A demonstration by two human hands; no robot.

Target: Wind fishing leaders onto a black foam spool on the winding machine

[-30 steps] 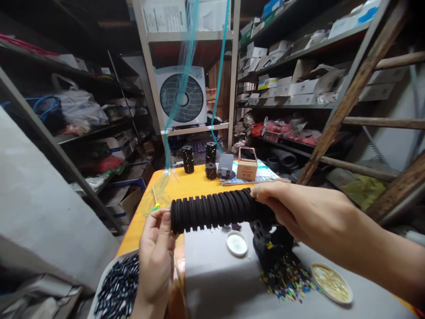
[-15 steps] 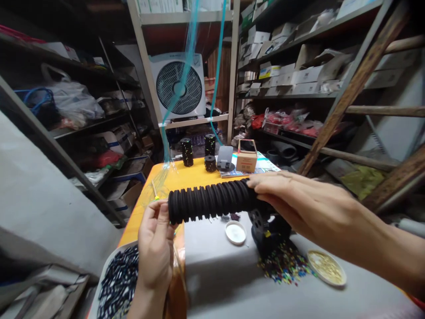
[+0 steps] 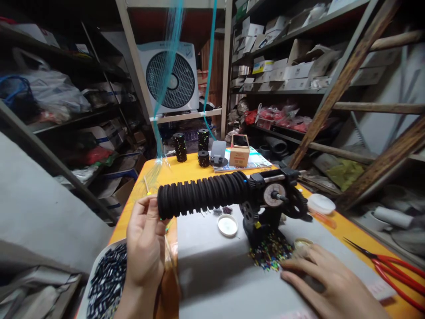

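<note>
A long black ridged roll sticks out leftward from a black geared device with a round dial. My left hand pinches the roll's left end between thumb and fingers. Low at the right, my right hand is off the roll, its fingers stretched and apart over the grey work surface. Its fingertips are beside a pile of small multicoloured beads under the device. They partly cover a shallow dish. I see nothing held in that hand.
A tub of dark tube-like pieces stands at the lower left. A white dish lies mid-table. Red-handled pliers rest at the right. Black spools, a cardboard box and hanging teal threads are at the back.
My right hand has left the right part of the roll and moved down to the beads and dish, uncovering the device. My left hand stays on the roll's end. The view has shifted slightly.
</note>
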